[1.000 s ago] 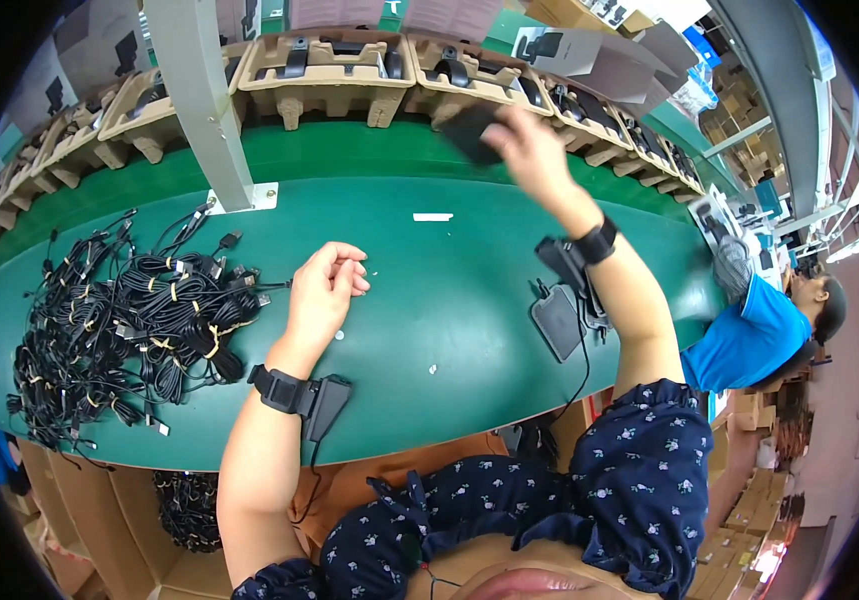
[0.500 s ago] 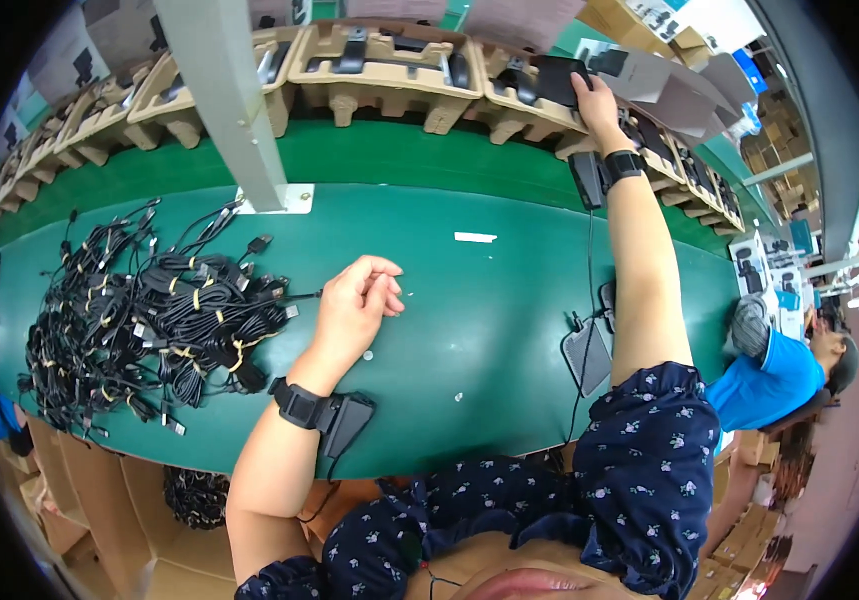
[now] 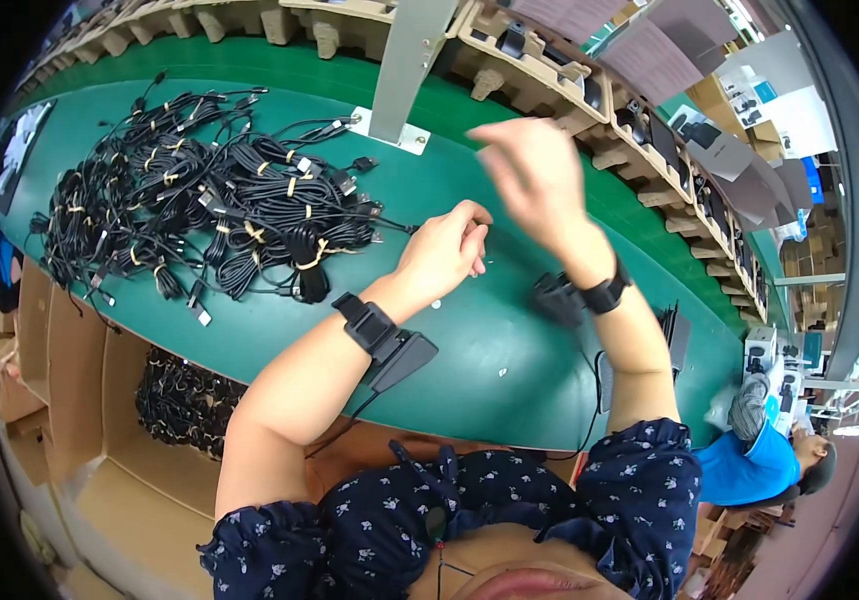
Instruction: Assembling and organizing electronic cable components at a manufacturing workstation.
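A large pile of black cables [image 3: 294, 190], bundled with pale ties, lies on the left part of the green table [image 3: 449, 330]. Just right of the pile is my left hand [image 3: 444, 245], its fingers curled closed. One cable end runs up to this hand's back edge; whatever the fingers enclose is hidden. My right hand [image 3: 539, 180] hovers above the table, right of the grey post, slightly blurred, with its fingers stretched and apart. Nothing shows in it. Both wrists carry black straps with small black boxes.
Beyond the table, cardboard trays [image 3: 604, 105] holding black devices form a curved row. A grey post [image 3: 409, 75] is bolted to the tabletop. More cables [image 3: 184, 405] fill an open carton [image 3: 164, 480] at lower left. A person in blue [image 3: 759, 470] sits at right.
My right hand has left a dark flat item in the far tray and come back leftward over the table. The view has turned right. My left hand stays curled beside the cables.
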The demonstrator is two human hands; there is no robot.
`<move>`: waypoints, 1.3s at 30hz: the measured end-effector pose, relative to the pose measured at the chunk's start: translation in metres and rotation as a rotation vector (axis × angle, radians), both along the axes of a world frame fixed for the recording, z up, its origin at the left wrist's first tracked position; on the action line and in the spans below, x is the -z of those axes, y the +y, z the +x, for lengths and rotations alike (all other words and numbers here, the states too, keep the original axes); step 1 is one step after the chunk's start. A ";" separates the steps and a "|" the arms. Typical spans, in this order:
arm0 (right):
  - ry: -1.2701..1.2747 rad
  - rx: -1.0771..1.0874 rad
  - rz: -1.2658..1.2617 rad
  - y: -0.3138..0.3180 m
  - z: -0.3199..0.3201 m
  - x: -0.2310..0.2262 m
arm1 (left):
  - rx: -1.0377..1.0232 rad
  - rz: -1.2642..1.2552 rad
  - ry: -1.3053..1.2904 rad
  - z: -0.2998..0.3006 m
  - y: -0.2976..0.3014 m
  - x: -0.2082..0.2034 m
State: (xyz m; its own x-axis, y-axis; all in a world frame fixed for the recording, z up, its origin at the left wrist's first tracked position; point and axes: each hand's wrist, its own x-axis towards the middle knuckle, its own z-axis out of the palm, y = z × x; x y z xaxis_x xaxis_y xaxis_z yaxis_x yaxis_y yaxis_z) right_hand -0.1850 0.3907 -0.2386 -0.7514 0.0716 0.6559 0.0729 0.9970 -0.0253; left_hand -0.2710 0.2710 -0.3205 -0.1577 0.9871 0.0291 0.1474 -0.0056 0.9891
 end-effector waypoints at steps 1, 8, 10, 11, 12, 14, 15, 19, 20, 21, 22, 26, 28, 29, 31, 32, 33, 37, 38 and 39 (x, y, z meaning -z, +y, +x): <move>-0.066 -0.067 -0.083 -0.024 -0.013 0.001 | 0.032 -0.043 0.088 -0.002 0.001 -0.003; -0.291 -0.602 0.254 -0.128 -0.065 0.003 | -0.064 0.096 -0.061 0.007 0.004 0.013; -0.381 -0.426 0.433 -0.128 -0.069 0.004 | -0.085 0.114 -0.028 0.006 0.003 0.015; -0.400 -0.385 0.424 -0.126 -0.072 0.003 | -0.103 0.154 0.083 0.006 0.004 0.015; -0.417 -0.342 0.414 -0.125 -0.074 0.002 | -0.121 0.193 0.193 0.006 0.005 0.015; -0.386 -0.342 0.481 -0.119 -0.078 0.006 | -0.088 0.176 0.167 0.003 0.003 0.020; -0.390 -0.384 0.467 -0.118 -0.076 0.003 | -0.067 0.222 0.171 0.002 0.002 0.024; -0.286 -0.393 0.044 -0.106 -0.061 0.004 | 0.150 0.294 -0.104 0.001 0.005 0.035; -0.246 -0.366 -0.263 -0.101 -0.055 0.006 | 0.253 0.336 -0.265 0.000 0.005 0.039; -0.168 -0.353 -0.424 -0.090 -0.046 0.010 | 0.264 0.340 -0.270 0.001 0.003 0.027; -0.147 -0.261 -0.599 -0.085 -0.031 0.015 | 0.284 0.243 -0.274 0.003 0.000 0.015; -0.038 -0.328 -1.310 -0.069 0.002 0.026 | 0.504 -0.150 -0.177 0.005 0.000 -0.007; 0.100 -0.270 -1.313 -0.063 0.019 0.022 | 0.482 -0.022 -0.167 0.010 -0.005 -0.003; 0.159 -0.236 -1.317 -0.058 0.028 0.020 | 0.423 -0.022 -0.282 0.014 -0.009 -0.007; 0.217 -0.133 -1.213 -0.049 0.044 0.017 | 0.403 0.014 -0.268 0.017 -0.012 -0.013; 0.238 -0.088 -1.166 -0.044 0.052 0.018 | 0.375 0.050 -0.256 0.017 -0.015 -0.018; 0.210 0.029 -1.102 -0.040 0.061 0.017 | 0.251 0.187 -0.100 0.017 -0.019 -0.023; 0.267 0.121 -1.066 -0.035 0.083 0.018 | -0.270 0.852 0.503 0.008 -0.027 -0.046; 0.261 0.123 -1.070 -0.037 0.085 0.017 | -0.346 0.902 0.564 0.003 -0.022 -0.051; 0.255 0.125 -1.074 -0.039 0.086 0.015 | -0.378 0.810 0.613 0.000 -0.019 -0.047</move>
